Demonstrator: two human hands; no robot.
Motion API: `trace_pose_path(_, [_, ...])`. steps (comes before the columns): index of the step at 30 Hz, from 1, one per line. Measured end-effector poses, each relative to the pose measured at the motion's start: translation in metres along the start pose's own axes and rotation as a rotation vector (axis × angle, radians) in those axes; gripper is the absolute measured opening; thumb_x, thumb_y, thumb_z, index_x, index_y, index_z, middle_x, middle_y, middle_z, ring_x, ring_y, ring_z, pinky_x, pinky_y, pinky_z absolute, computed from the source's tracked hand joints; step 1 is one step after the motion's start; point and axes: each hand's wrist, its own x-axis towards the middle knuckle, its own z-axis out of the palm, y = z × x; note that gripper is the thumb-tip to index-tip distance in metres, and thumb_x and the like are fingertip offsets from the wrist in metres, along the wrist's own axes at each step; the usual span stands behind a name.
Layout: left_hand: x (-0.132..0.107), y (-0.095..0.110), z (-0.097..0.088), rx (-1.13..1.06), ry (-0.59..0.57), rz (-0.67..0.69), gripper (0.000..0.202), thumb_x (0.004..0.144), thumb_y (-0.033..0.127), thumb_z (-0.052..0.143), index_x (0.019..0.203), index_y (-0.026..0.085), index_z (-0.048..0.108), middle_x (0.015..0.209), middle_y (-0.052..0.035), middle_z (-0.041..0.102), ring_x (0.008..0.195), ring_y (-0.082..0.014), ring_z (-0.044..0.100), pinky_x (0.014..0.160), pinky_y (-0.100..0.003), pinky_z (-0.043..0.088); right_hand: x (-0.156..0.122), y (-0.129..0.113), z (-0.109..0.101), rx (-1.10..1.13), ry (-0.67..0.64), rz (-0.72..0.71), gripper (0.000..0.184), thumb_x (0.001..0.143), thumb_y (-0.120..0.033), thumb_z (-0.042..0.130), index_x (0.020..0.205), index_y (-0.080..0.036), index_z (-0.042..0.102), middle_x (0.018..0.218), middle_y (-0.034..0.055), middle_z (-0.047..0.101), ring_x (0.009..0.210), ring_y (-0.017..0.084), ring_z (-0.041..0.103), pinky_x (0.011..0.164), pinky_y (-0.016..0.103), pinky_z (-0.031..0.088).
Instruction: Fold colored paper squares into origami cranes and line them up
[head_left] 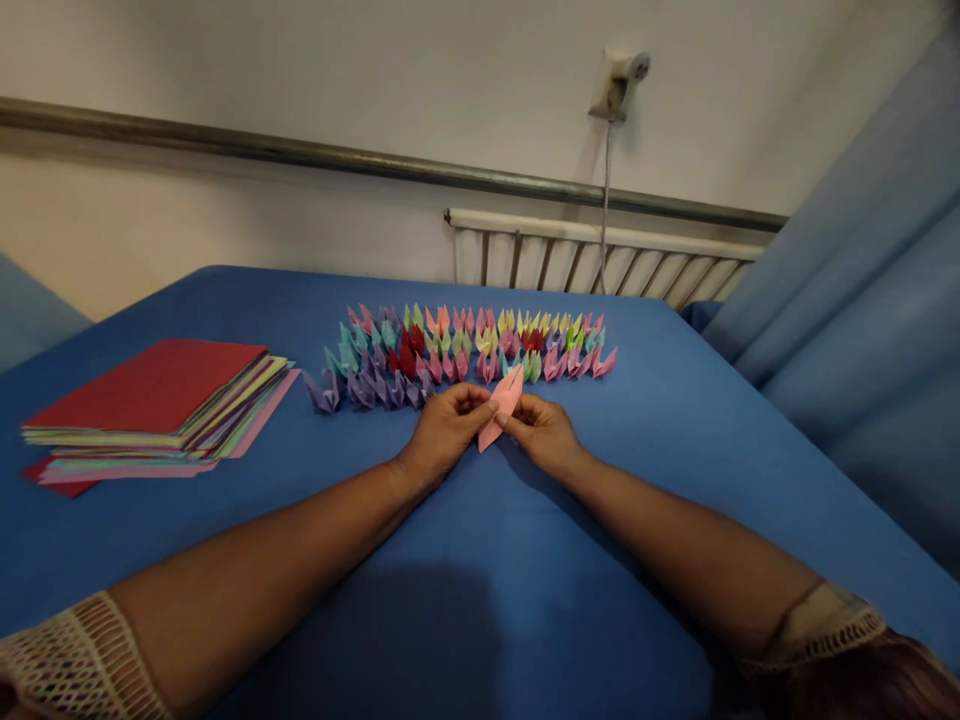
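Between my two hands I hold a pink folded paper [504,405], long and diamond-shaped, tilted with its slit point up and to the right. My left hand [450,425] pinches its left side, thumb on the near face. On the right side, the thumb and fingers of my right hand [544,430] grip it too. Just beyond my hands stand rows of small folded paper cranes [409,350] in purple, teal, red, pink, yellow and green. My fingertips behind the paper are partly hidden.
A stack of coloured paper sheets [157,390], red on top, lies on the left of the blue-covered table [645,560]. Behind the table are a metal rail [337,155], a white radiator [600,235] and a wall socket [615,85] with a hanging cord. A blue curtain [862,250] hangs at right.
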Motion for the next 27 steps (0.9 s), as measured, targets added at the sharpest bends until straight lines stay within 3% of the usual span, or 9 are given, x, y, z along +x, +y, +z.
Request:
trace_pose_path(6, [0.003, -0.003, -0.001, 0.066, -0.028, -0.041, 0.022, 0.066, 0.032, 0.073, 0.067, 0.015, 0.059, 0.060, 0.0044, 0.056, 0.054, -0.0086, 0.049, 0.054, -0.022, 0.038, 0.007, -0.001, -0.004, 0.031, 0.052, 0.052, 0.029, 0.071, -0.046, 0.065, 0.065, -0.020, 0.053, 0.056, -0.0041, 0.052, 0.052, 0.011, 0.046, 0.052, 0.025, 0.037])
trace_pose_path(19, [0.005, -0.002, -0.001, 0.015, 0.001, -0.108, 0.019, 0.063, 0.020, 0.072, 0.073, 0.015, 0.057, 0.060, 0.0034, 0.059, 0.054, -0.0092, 0.054, 0.055, -0.022, 0.043, 0.012, -0.006, -0.012, -0.002, -0.076, 0.117, 0.029, 0.073, -0.045, 0.060, 0.060, -0.020, 0.053, 0.049, -0.0053, 0.051, 0.043, 0.009, 0.040, 0.046, 0.023, 0.031])
trace_pose_path(27, [0.006, -0.003, -0.002, 0.015, 0.023, -0.055, 0.021, 0.064, 0.018, 0.071, 0.073, 0.018, 0.052, 0.056, 0.0062, 0.054, 0.050, -0.0086, 0.051, 0.053, -0.022, 0.040, 0.012, -0.001, -0.005, 0.118, 0.048, 0.095, 0.029, 0.064, -0.042, 0.070, 0.070, -0.022, 0.050, 0.050, -0.0079, 0.052, 0.045, 0.010, 0.048, 0.046, 0.022, 0.039])
